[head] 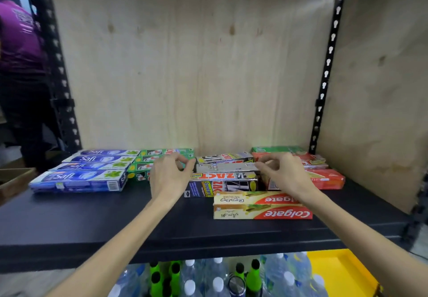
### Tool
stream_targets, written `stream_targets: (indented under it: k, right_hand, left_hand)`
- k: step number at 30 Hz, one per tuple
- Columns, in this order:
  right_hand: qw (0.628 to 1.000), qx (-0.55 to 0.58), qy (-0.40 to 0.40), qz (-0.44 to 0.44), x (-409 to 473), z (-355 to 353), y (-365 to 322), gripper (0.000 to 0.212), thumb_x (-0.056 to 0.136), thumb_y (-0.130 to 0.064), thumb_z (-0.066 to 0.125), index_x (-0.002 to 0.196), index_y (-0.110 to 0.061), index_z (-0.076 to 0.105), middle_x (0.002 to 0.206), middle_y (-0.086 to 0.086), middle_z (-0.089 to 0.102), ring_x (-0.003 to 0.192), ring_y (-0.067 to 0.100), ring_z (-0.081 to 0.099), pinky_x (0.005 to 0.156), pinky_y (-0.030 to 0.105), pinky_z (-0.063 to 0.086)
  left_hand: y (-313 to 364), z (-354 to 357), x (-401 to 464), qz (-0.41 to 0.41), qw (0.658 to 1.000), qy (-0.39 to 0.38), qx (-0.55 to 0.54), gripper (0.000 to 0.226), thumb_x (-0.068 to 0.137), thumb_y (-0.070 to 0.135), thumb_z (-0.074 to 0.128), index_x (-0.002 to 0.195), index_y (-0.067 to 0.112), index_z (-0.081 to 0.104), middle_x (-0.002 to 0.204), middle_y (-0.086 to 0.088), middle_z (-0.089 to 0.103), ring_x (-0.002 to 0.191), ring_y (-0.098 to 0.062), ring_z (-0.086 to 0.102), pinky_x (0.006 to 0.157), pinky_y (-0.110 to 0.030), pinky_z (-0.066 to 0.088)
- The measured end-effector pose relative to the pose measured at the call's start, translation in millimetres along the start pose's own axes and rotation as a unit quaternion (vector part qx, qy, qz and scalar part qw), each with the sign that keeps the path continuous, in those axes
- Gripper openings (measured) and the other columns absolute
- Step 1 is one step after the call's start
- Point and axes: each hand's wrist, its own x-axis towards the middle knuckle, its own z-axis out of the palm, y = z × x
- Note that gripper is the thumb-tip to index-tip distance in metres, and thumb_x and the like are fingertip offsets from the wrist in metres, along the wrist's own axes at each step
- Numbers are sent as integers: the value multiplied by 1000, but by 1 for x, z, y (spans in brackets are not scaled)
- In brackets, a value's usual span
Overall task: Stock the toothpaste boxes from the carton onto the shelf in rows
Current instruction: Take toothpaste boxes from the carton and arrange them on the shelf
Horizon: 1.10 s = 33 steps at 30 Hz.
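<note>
Left hand [170, 176] and right hand [281, 176] pinch opposite ends of a silver box [225, 167] at twelve o'clock, likely squaring it into its row on the shelf [162, 232].

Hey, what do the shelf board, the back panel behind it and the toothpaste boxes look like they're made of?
Shelf board: matte black, smooth; probably painted metal or laminate, I cannot tell which.
Back panel: pale unfinished plywood, judging by visible grain streaks and knots.
Toothpaste boxes, such as the Colgate box and Safi box: thin printed cardboard with a slight gloss, showing crisp folded edges and light sheen.
</note>
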Motion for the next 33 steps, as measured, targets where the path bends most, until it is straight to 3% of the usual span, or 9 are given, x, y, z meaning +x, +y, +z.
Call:
stream_targets:
  k: [2, 5, 8, 11, 13, 16, 20, 27, 33]
  right_hand:
    - [1000, 1, 31, 3, 7, -5, 9, 27, 90, -45, 71, 103, -22, 76, 86, -7, 74, 77, 1, 66, 70, 26, 57]
    - [997, -15, 74, 14, 19, -10, 32, 39, 89, -50, 70, 111, -19, 75, 93, -5, 76, 86, 11, 69, 82, 40, 58]
    - [993, -65, 88, 39, 32, -17, 61, 48, 89, -52, 69, 124, -20, 70, 104, -3, 75, 112, 25, 61, 96, 47, 51]
    - [987, -115, 62, 92, 54, -26, 89, 62, 87, -63, 65, 133, -21, 63, 122, 5, 70, 125, 32, 51, 103, 50, 47]
    - [982, -142, 54, 112, 70, -31, 107, 72, 85, -71, 60, 135, -20, 60, 128, 7, 68, 126, 34, 52, 104, 51, 45]
    - [978, -152, 12, 140, 96, -34, 131, 83, 83, -76, 56, 140, -16, 52, 134, 10, 64, 128, 35, 53, 108, 48, 41]
    - [963, -187, -61, 186, 124, -29, 154, 103, 71, -95, 35, 143, -22, 46, 145, 11, 53, 138, 37, 42, 115, 49, 31]
    - [957, -185, -108, 193, 138, -23, 163, 98, 78, -92, 35, 147, -24, 41, 151, 9, 48, 141, 36, 38, 114, 49, 25]
    - [970, -154, -45, 180, 130, -25, 160, 93, 78, -86, 51, 148, -27, 36, 151, 13, 43, 140, 39, 32, 112, 49, 28]
  left_hand:
    - [9, 9, 9, 23, 998, -25, -59, 18, 91, 42, 69, 93, 23, 71, 83, 12, 67, 79, -2, 62, 66, -23, 46]
    - [28, 33, 22, 31, 991, -73, -104, 18, 93, 37, 68, 102, 22, 70, 92, 15, 67, 85, 5, 59, 70, -15, 44]
    - [53, 65, 37, 28, 986, -126, -109, 22, 93, 36, 67, 109, 20, 69, 99, 13, 68, 93, -3, 64, 74, -17, 47]
    - [82, 99, 54, 30, 982, -179, -48, 28, 96, 43, 62, 116, 24, 65, 109, 14, 67, 90, -6, 63, 65, -16, 40]
    - [98, 126, 67, 27, 976, -213, -27, 37, 95, 50, 61, 121, 24, 62, 118, 11, 67, 85, -10, 67, 78, -25, 52]
    - [113, 167, 88, 32, 973, -226, 43, 50, 91, 59, 59, 127, 24, 60, 128, 4, 66, 106, -22, 68, 100, -37, 50]
    - [124, 204, 105, 21, 957, -260, 125, 58, 92, 59, 58, 128, 14, 62, 132, -8, 64, 122, -29, 59, 97, -32, 46]
    - [123, 236, 104, -3, 962, -238, 131, 52, 88, 60, 62, 113, 15, 66, 114, -5, 70, 107, -28, 64, 85, -34, 49]
    - [130, 236, 94, 2, 980, -174, 95, 65, 79, 62, 74, 125, 20, 54, 126, -4, 63, 125, -32, 51, 102, -41, 40]
